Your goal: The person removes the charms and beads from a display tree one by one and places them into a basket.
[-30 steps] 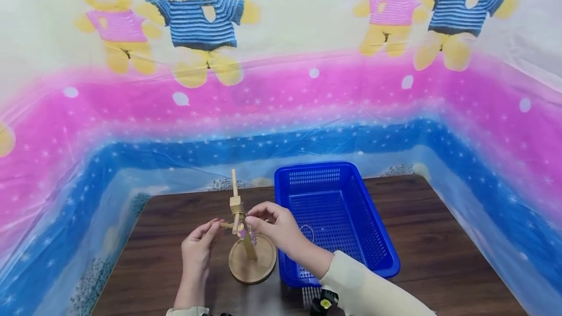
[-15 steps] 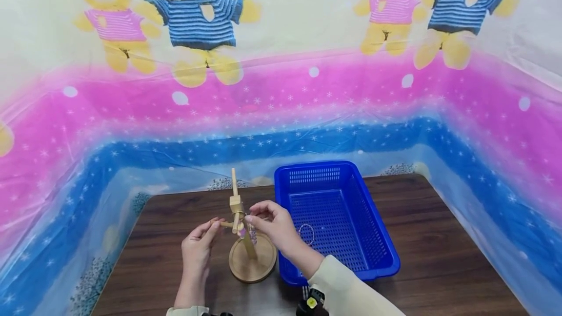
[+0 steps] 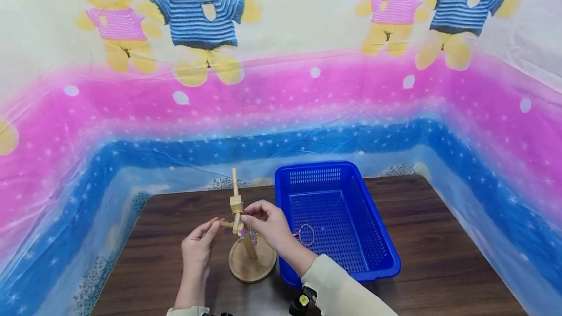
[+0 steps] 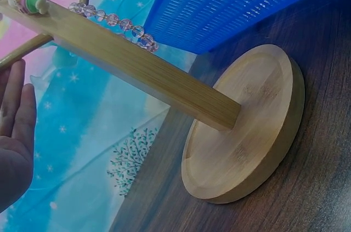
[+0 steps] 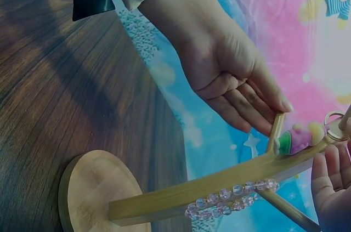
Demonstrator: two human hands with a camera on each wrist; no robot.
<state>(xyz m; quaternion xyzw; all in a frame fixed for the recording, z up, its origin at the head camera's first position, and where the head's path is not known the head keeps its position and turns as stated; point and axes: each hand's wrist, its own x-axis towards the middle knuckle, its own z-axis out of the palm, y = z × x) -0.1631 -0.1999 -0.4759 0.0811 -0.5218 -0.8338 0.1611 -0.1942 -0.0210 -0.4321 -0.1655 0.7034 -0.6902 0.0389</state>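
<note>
A wooden jewelry stand with a round base and several pegs stands on the table. My left hand pinches the tip of its left peg. At the upper part of the stand, my right hand pinches the metal ring of a keychain between thumb and forefinger, by another peg's end. The keychain's pink, yellow and green charm hangs against the post. Below it, a clear pinkish bead bracelet loops over a right-hand peg. The right fingertips are partly cut off in both wrist views.
A blue plastic basket stands right of the stand, its near-left part behind the right forearm. Inside lies a thin beaded loop. The brown wooden table backs onto a printed curtain.
My right hand and forearm have shifted slightly left, closer to the stand, exposing more of the loop in the basket. My left hand stays on the peg.
</note>
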